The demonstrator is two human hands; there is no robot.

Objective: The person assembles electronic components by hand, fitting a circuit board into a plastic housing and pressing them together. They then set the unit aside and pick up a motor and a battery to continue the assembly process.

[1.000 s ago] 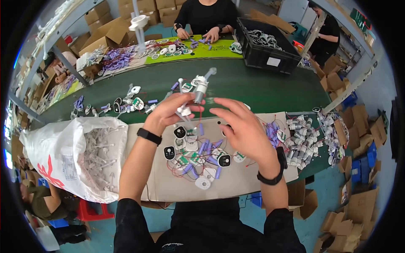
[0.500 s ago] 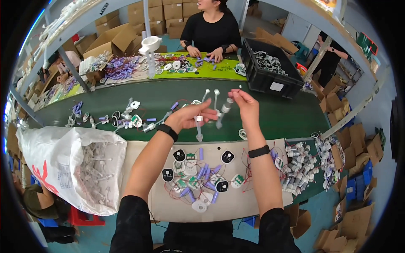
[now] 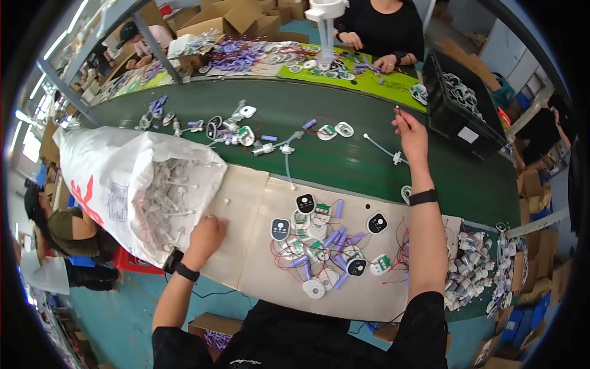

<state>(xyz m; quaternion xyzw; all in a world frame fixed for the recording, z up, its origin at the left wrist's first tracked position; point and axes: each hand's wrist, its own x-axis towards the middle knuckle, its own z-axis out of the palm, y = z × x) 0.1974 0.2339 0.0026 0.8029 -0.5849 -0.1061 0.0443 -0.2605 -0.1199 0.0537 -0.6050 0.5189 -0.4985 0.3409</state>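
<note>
My left hand (image 3: 208,238) is closed, knuckles up, on the beige board beside the mouth of a white woven sack (image 3: 92,157). Its fingertips are hidden. Clear plastic stems with white fittings (image 3: 169,200) fill the sack. A tiny white piece (image 3: 227,201) lies just beyond that hand. Over the green belt, my right hand (image 3: 410,138) is raised, its fingertips pinched on a tiny pale piece (image 3: 397,107). Below it, a thin tube with a white fitting (image 3: 384,149) rests on the belt; a similar tube (image 3: 287,165) lies farther left.
On the beige board (image 3: 252,246) lie purple cylindrical cells (image 3: 335,237), green circuit boards, black-faced discs (image 3: 305,203) and red wires. Motor-like parts (image 3: 470,267) pile at right. A black crate (image 3: 464,117) and a person (image 3: 387,31) are across the green belt (image 3: 362,178).
My left hand has left the tubes over the belt and come down beside the sack. The tubes now lie on the belt. My right hand stays raised; the view has shifted.
</note>
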